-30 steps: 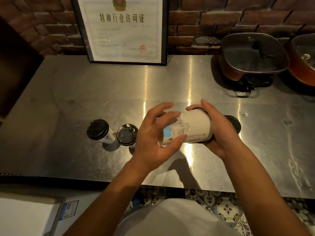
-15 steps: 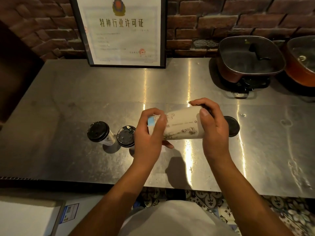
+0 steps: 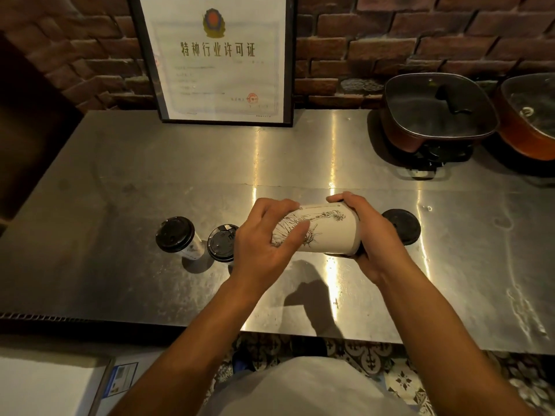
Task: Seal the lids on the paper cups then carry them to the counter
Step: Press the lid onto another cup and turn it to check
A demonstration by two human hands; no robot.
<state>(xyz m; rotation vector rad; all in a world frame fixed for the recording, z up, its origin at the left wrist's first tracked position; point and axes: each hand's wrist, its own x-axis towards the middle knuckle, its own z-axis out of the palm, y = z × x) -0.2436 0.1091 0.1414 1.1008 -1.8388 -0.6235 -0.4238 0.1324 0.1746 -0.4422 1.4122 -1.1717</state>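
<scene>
I hold a white paper cup (image 3: 326, 232) with a line drawing on its side, lying horizontal above the steel table (image 3: 150, 181). My left hand (image 3: 267, 244) grips its bottom end, fingers curled over the top. My right hand (image 3: 375, 235) wraps round its lidded end, hiding the lid. Two lidded cups stand at the left: one (image 3: 177, 238) further left, the other (image 3: 222, 243) just beside my left hand. A loose black lid (image 3: 402, 225) lies flat on the table behind my right hand.
A framed certificate (image 3: 214, 60) leans against the brick wall at the back. Two lidded red-brown electric pots (image 3: 435, 112) (image 3: 528, 115) stand at the back right. The table's front edge runs below my forearms; a white box (image 3: 51, 385) sits lower left.
The cup has been turned about its long axis between both hands, showing a different printed side. My left fingers shifted over the top. The view moved slightly.
</scene>
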